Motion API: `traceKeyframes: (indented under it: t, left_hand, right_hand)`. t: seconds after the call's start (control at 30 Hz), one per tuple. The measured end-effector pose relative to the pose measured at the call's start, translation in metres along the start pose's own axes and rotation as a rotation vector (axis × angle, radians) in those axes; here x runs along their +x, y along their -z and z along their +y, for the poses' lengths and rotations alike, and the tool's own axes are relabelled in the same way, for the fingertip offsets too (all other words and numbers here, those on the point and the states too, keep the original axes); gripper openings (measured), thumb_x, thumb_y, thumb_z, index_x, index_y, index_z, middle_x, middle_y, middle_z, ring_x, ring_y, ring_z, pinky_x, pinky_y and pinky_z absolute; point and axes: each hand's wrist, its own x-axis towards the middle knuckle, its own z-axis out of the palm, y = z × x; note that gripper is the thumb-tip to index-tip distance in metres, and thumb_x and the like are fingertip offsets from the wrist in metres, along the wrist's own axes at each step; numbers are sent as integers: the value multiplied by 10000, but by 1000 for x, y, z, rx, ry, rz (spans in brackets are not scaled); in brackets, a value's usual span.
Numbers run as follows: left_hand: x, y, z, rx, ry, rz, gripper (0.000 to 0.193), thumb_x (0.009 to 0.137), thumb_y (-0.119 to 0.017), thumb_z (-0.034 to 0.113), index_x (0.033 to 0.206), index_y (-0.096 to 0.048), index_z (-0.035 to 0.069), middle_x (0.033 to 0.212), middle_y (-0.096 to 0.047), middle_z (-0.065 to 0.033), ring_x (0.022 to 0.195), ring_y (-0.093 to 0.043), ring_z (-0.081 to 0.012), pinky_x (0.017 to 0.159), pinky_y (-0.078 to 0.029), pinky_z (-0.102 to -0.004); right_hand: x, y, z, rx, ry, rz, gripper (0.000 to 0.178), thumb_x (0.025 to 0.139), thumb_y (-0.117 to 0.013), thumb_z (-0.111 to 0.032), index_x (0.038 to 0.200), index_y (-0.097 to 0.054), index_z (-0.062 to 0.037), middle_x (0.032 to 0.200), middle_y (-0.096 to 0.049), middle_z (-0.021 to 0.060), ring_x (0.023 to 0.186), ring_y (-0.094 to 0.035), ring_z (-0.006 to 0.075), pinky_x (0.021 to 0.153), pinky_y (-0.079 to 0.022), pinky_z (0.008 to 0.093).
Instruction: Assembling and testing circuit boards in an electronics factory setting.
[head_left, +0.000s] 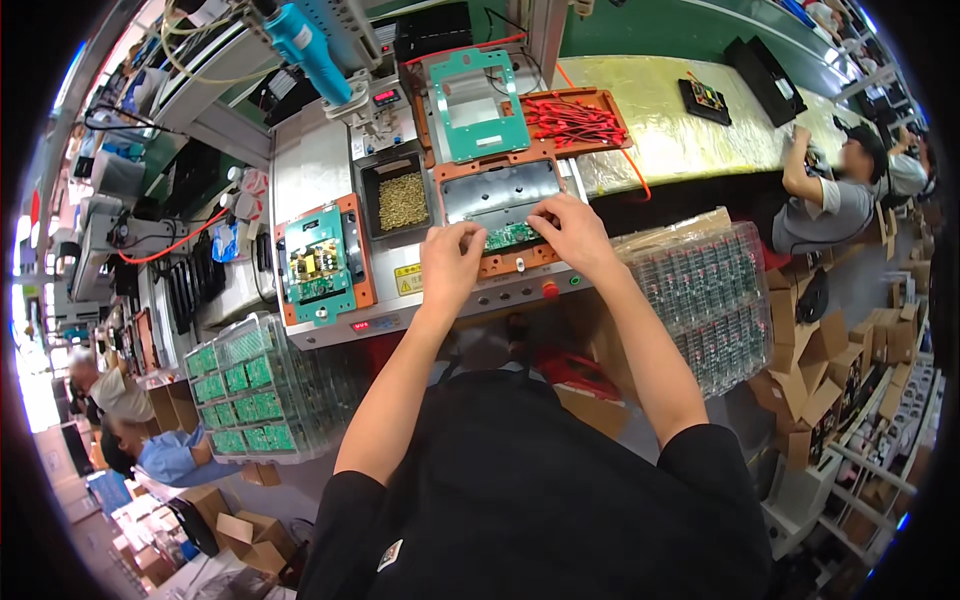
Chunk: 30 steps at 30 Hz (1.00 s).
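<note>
A narrow green circuit board (510, 236) spans the gap between my two hands, over the near side of an orange fixture (490, 267) that holds a black panel (500, 190). My left hand (453, 257) pinches the board's left end. At its right end, the fingers of my right hand (573, 232) are closed on it. Behind the fixture lies a teal frame (468, 148) with a rectangular opening. A black bin of small brass-coloured screws (403, 200) stands left of the fixture. Further left, another orange and teal fixture (357, 268) holds a populated circuit board (314, 268).
A blue electric screwdriver (310, 55) hangs over the back left. Red cables (570, 122) fill an orange tray at the back right. Clear trays of boards stand at the left (245, 390) and right (700, 300). A red button (550, 289) sits on the machine's front edge. Another person (830, 195) works at right.
</note>
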Motion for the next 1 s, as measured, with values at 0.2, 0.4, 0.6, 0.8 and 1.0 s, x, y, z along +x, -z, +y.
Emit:
traceKeyframes:
  t: [0.2, 0.4, 0.6, 0.8, 1.0]
  left_hand:
    - [9, 5, 10, -43, 114, -2, 139, 846, -687, 152, 896, -684, 23, 754, -637, -87, 733, -581, -220, 694, -467, -345]
    - [-8, 17, 15, -188, 30, 69, 163, 919, -627, 146, 950, -668, -9, 819, -649, -65, 700, -594, -138, 651, -478, -279]
    - [-5, 29, 32, -1290, 686, -364, 656, 1025, -314, 509, 1205, -534, -82, 930, -673, -148, 825, -679, -227, 761, -575, -346]
    - [-1, 31, 43, -1359, 742, -397, 722, 993, -327, 580, 1120, -549, -95, 901, -675, -194, 766, -696, -241, 674, -588, -329]
    - [-25, 11, 27, -249, 595, -511, 456, 975, -545, 325, 748, -613, -65, 569, -624, -121, 428, -602, -174, 385, -463, -278]
  right_hand:
    - [23, -4, 6, -22, 93, 208, 197, 864, -659, -183, 1014, -651, -56, 988, -577, 119, 915, -591, 268, 792, -478, 356]
    - [126, 2, 8, 344, -36, 276, 506, 950, -569, -336, 1308, -496, 13, 1249, -571, 173, 1128, -562, 248, 974, -418, 355]
    - [133, 15, 3, 951, -252, 51, 676, 997, -385, -531, 1389, -423, 18, 1313, -557, 182, 1200, -540, 251, 1053, -361, 389]
    - [37, 37, 9, 459, 78, 68, 304, 988, -515, -255, 1076, -679, -14, 1054, -686, 51, 956, -616, 133, 870, -463, 287]
    - [-24, 29, -11, 207, 175, -77, 140, 827, -679, -33, 966, -681, -13, 922, -653, 79, 824, -611, 175, 725, -489, 292]
